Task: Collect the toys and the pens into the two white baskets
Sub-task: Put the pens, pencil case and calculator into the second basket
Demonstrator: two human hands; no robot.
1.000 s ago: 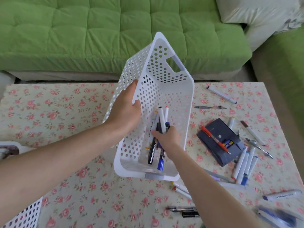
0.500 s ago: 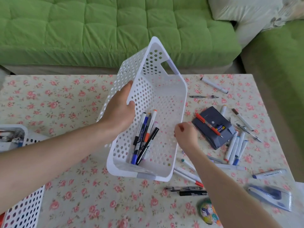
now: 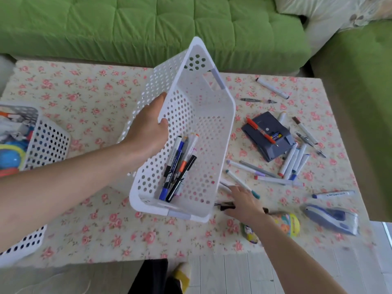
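Our left hand [image 3: 148, 132] grips the tilted, perforated white basket [image 3: 210, 132] by its side wall, pens [image 3: 178, 166] pooled inside, while beside it our right hand [image 3: 244, 203] spreads loosely over table pens, grip unclear.

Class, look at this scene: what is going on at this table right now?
A person is tidying pens into a white basket, which the left hand holds tilted above the floral table. A few pens already lie inside. The right hand reaches down to loose pens beside the basket. A second basket on the left holds toys.
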